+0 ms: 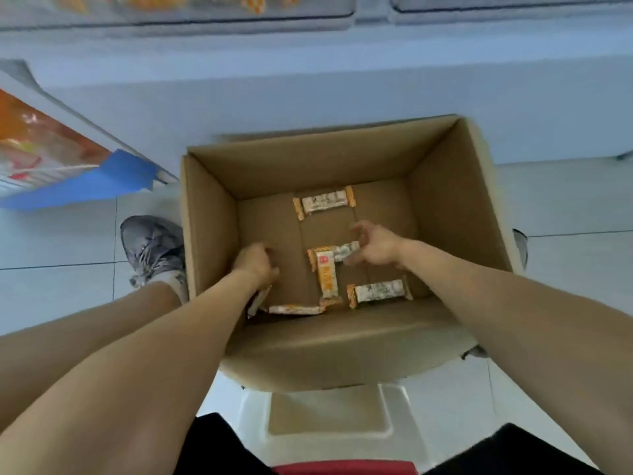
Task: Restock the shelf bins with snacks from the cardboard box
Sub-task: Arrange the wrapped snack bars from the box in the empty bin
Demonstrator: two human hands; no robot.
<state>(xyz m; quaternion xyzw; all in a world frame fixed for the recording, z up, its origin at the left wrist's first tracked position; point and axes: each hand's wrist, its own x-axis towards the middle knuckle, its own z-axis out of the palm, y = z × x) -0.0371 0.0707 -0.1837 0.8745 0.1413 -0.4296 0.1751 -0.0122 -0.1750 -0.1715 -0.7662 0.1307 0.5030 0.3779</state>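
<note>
An open cardboard box (209, 217) stands on the floor with several wrapped snack bars lying on its bottom. One bar (323, 202) lies at the far side, an orange one (327, 277) in the middle, another (378, 291) at the near right and one (296, 309) along the near wall. My left hand (255, 264) is down in the box at the left with its fingers curled; a wrapper end (258, 301) sticks out below its wrist. My right hand (375, 248) hovers with spread fingers over a white bar (346, 252).
Clear shelf bins (239, 8) holding orange snacks run along the top edge. A lower shelf with orange packets (37, 142) and a blue edge juts in at the left. My shoe (152, 248) is beside the box. A white plastic stool (329, 416) stands just in front of me.
</note>
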